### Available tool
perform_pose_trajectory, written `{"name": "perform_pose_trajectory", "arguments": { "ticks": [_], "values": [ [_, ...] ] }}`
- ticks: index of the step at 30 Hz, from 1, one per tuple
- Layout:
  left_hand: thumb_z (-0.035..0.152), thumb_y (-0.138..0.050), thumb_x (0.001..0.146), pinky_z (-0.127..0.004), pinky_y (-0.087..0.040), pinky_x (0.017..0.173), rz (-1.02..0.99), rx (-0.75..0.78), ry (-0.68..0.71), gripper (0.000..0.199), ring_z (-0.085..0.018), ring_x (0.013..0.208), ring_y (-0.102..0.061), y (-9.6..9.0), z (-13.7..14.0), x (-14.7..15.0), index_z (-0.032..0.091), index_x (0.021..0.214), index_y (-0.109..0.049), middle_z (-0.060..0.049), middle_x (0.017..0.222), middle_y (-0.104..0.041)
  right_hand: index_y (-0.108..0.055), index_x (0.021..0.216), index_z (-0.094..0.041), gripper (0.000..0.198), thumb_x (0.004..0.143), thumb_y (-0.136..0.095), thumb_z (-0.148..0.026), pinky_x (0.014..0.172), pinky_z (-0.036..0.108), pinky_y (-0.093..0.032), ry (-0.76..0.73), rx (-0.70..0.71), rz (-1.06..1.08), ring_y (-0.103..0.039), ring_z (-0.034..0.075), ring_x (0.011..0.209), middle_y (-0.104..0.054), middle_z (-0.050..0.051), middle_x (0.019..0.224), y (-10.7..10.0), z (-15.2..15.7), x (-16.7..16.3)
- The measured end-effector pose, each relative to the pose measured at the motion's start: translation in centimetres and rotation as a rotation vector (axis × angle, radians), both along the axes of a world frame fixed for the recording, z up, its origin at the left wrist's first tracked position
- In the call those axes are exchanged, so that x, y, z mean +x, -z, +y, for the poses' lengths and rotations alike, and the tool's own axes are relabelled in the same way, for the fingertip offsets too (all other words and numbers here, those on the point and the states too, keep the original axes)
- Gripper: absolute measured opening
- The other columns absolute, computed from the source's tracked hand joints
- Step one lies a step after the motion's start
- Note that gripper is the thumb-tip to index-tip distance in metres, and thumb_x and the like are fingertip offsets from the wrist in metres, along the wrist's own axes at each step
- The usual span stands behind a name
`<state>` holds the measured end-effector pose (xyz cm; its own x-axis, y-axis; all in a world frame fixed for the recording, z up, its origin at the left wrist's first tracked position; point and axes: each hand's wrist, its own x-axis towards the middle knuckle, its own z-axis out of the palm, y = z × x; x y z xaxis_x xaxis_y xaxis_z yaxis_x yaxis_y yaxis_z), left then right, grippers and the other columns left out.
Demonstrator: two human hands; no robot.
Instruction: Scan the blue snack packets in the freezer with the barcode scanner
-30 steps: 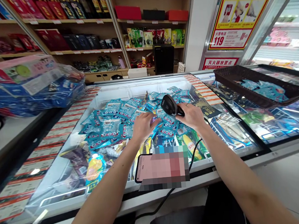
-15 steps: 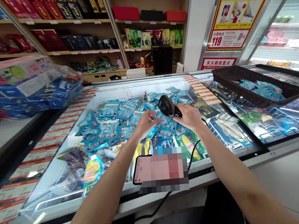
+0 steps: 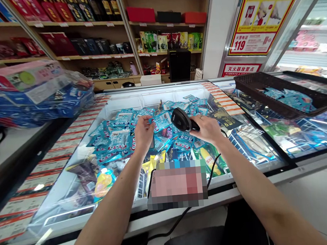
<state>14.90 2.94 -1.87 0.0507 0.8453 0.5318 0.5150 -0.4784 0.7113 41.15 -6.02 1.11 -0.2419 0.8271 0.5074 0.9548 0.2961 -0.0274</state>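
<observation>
My right hand [image 3: 209, 128] is wrapped round the handle of a black barcode scanner [image 3: 181, 120], whose head points left. A black cable runs from near that hand down past the front edge. My left hand [image 3: 145, 133] pinches the left corner of a small blue packet [image 3: 162, 121], which lies just left of the scanner's head with its printed side up. Around both hands, many similar blue packets [image 3: 119, 139] are spread in a loose pile on the freezer's glass top [image 3: 77, 154]. Closest to me lies a phone [image 3: 176, 184], its screen blurred out.
At the right, a dark brown woven basket [image 3: 287, 98] holds several blue packets. Plastic-wrapped boxes [image 3: 35, 91] are stacked at the left. Frozen goods show through the glass. Behind the freezer stand a black monitor [image 3: 180, 65] and stocked shelves [image 3: 86, 24].
My left hand has moved left, away from the scanner, and a blue packet now shows between them in its fingers. The scanner has tilted slightly in my right hand.
</observation>
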Motion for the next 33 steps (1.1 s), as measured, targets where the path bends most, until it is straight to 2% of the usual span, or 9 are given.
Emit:
{"name": "perform_pose_trajectory", "arguments": {
  "ticks": [6,17,33],
  "values": [
    [0.029,-0.056,0.080,-0.025,-0.043,0.062,-0.062,-0.007,-0.086,0.028,-0.010,0.064,-0.052,0.06,-0.05,-0.16,0.021,0.106,-0.053,-0.001,0.086,-0.060,-0.057,0.115,-0.022,0.039,0.081,-0.059,-0.042,0.068,0.027,-0.040,-0.028,-0.043,-0.045,-0.061,0.021,0.093,-0.067,0.005,0.101,-0.23,-0.14,-0.20],
    [0.031,-0.053,0.081,-0.025,-0.044,0.060,-0.060,0.004,-0.058,0.028,-0.011,0.067,-0.056,0.42,0.04,-0.33,0.020,0.108,-0.051,-0.003,0.089,-0.060,-0.056,0.117,-0.022,0.041,0.082,-0.059,-0.043,0.067,0.028,-0.040,-0.074,-0.087,-0.086,-0.061,0.020,0.091,-0.067,0.005,0.102,-0.27,-0.17,-0.30],
    [0.031,-0.054,0.082,-0.026,-0.046,0.063,-0.050,-0.006,-0.039,0.029,-0.013,0.071,-0.059,0.15,-0.30,-0.18,0.021,0.109,-0.051,-0.004,0.090,-0.061,-0.056,0.117,-0.022,0.040,0.080,-0.060,-0.039,0.067,0.027,-0.040,-0.103,-0.073,-0.072,-0.061,0.020,0.093,-0.067,0.004,0.104,-0.25,-0.19,-0.42]
  ]
}}
